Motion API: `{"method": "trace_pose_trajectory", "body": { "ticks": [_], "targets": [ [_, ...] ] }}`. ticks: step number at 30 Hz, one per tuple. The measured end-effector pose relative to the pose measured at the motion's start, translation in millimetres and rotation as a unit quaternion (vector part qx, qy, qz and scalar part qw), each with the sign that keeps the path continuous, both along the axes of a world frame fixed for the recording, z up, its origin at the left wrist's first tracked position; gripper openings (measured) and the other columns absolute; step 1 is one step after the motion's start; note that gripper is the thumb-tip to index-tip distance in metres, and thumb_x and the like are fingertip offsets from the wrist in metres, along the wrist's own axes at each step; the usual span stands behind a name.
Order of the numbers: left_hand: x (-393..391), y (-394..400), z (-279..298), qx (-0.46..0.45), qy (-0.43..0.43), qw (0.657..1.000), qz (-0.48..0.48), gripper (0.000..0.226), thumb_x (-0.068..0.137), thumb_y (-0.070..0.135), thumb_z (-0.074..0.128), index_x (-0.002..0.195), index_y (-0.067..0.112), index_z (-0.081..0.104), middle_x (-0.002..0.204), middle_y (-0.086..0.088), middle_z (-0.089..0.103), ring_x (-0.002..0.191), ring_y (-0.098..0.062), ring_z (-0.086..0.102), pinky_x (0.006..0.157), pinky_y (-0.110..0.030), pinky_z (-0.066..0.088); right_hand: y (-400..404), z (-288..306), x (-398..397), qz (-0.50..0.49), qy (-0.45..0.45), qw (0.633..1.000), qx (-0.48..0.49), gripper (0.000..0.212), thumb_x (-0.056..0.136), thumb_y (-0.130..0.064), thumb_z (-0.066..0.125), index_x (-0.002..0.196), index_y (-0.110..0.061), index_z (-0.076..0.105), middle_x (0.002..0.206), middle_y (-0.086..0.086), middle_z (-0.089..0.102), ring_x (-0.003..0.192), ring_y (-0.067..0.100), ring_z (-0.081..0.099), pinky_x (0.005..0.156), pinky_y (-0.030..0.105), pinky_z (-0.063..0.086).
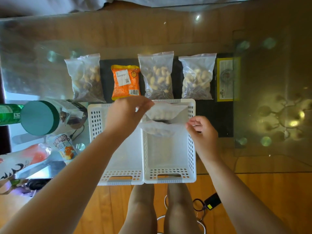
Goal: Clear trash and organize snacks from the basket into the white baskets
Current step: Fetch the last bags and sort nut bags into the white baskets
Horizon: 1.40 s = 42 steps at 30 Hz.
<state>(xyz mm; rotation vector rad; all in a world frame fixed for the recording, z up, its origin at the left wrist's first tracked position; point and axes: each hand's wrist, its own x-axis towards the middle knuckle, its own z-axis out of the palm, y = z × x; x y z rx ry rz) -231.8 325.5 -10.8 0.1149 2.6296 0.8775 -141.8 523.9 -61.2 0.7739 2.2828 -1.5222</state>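
The left hand [125,114] pinches one top corner of a clear zip bag of nuts [160,128] and the right hand [201,130] pinches the other, its fingers [194,123] curled on the edge, holding the bag upright over the far end of the right white basket [191,149], just in front of a second such bag [166,110] already standing there. The left white basket [96,119] looks bare. Much seems left: three bags of nuts [157,76] and an orange snack packet [125,81] lie on the counter [253,81] beyond, with a green-lidded canister [40,117] and more packets [65,147] at the left.
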Motion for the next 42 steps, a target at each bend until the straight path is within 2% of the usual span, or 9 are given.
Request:
{"method": "trace_pose_trajectory", "body": {
  "ticks": [4, 11, 15, 18, 25, 33, 36, 39, 42],
  "targets": [
    [-47.9, 10.5, -3.8, 0.014, 0.019, 0.999, 0.031, 0.023, 0.092, 0.030, 0.054, 0.103, 0.018, 0.071, 0.086, 0.002, 0.072, 0.080, -0.015, 0.064, 0.074, -0.030, 0.052, 25.0, -2.9, -46.5, 0.021, 0.062, 0.995, 0.070, 0.015, 0.088, -0.016, 0.060, 0.101, -0.010, 0.061, 0.094, -0.006, 0.062, 0.081, -0.004, 0.056, 0.071, 0.002, 0.044],
    [-134.4, 37.8, -72.6, -0.112, -0.025, 0.987, -0.109, 0.044, 0.097, 0.021, 0.044, 0.141, 0.022, 0.038, 0.143, -0.007, 0.045, 0.130, -0.028, 0.041, 0.104, -0.042, 0.037, 46.7, -46.6, -166.4, 0.172, 0.136, 0.935, 0.278, 0.026, 0.090, -0.010, 0.052, 0.116, -0.011, 0.057, 0.128, 0.006, 0.055, 0.121, 0.020, 0.048, 0.096, 0.019, 0.031],
    [-151.5, 45.1, -102.3, -0.164, -0.057, 0.976, -0.129, 0.047, 0.099, 0.018, 0.039, 0.145, 0.022, 0.027, 0.144, -0.007, 0.044, 0.131, -0.032, 0.041, 0.106, -0.046, 0.029, 54.0, -77.3, -204.0, 0.261, 0.047, 0.900, 0.345, 0.039, 0.094, -0.018, 0.048, 0.133, -0.020, 0.045, 0.135, 0.007, 0.052, 0.130, 0.028, 0.042, 0.114, 0.047, 0.015],
    [-152.0, 50.8, -109.3, -0.188, -0.044, 0.973, -0.129, 0.042, 0.098, 0.017, 0.040, 0.140, 0.020, 0.035, 0.139, -0.007, 0.050, 0.125, -0.032, 0.047, 0.104, -0.044, 0.030, 56.4, -86.5, -211.7, 0.277, 0.031, 0.888, 0.365, 0.034, 0.096, -0.018, 0.044, 0.130, -0.022, 0.047, 0.127, 0.007, 0.057, 0.122, 0.029, 0.048, 0.111, 0.047, 0.018],
    [-147.9, 50.9, -79.4, -0.052, -0.079, 0.994, -0.051, 0.025, 0.093, 0.009, 0.052, 0.113, 0.010, 0.066, 0.116, -0.007, 0.067, 0.106, -0.021, 0.060, 0.096, -0.031, 0.045, 67.3, -51.0, -197.0, 0.255, 0.045, 0.935, 0.242, 0.025, 0.091, -0.012, 0.051, 0.113, -0.019, 0.063, 0.113, 0.003, 0.059, 0.103, 0.020, 0.053, 0.088, 0.032, 0.043],
    [-97.8, 56.6, -3.6, 0.043, -0.009, 0.997, -0.068, 0.019, 0.085, 0.010, 0.064, 0.101, 0.011, 0.073, 0.086, 0.010, 0.060, 0.078, -0.007, 0.055, 0.066, 0.004, 0.035, 88.4, 25.1, -131.8, 0.192, 0.057, 0.974, 0.106, 0.016, 0.081, -0.011, 0.065, 0.094, -0.018, 0.070, 0.080, -0.007, 0.064, 0.074, -0.003, 0.055, 0.067, 0.013, 0.041],
    [-93.2, 61.8, -1.7, 0.029, 0.010, 0.996, -0.084, 0.020, 0.082, 0.011, 0.067, 0.101, 0.013, 0.073, 0.092, 0.002, 0.069, 0.080, -0.011, 0.060, 0.076, -0.012, 0.045, 100.0, 23.1, -126.1, 0.083, 0.059, 0.992, 0.076, 0.015, 0.081, -0.009, 0.065, 0.094, -0.015, 0.067, 0.073, -0.009, 0.061, 0.064, 0.000, 0.054, 0.062, 0.015, 0.043],
    [-108.3, 58.3, -15.9, -0.030, 0.010, 0.998, 0.048, 0.020, 0.082, 0.009, 0.063, 0.098, 0.012, 0.075, 0.095, -0.010, 0.074, 0.091, -0.025, 0.066, 0.082, -0.028, 0.050, 111.1, 7.2, -130.6, -0.128, 0.050, 0.981, 0.134, 0.017, 0.082, -0.009, 0.061, 0.097, -0.006, 0.067, 0.070, -0.005, 0.059, 0.052, -0.003, 0.052, 0.052, 0.007, 0.040],
    [-111.4, 69.9, -26.9, -0.043, -0.002, 0.992, 0.120, 0.022, 0.082, 0.013, 0.059, 0.096, 0.015, 0.075, 0.095, -0.009, 0.074, 0.091, -0.025, 0.066, 0.077, -0.025, 0.049, 84.5, -4.8, -134.3, -0.103, 0.050, 0.989, 0.093, 0.018, 0.081, -0.007, 0.060, 0.097, -0.003, 0.067, 0.076, -0.001, 0.061, 0.065, 0.008, 0.055, 0.059, 0.015, 0.043]
  ]
}}
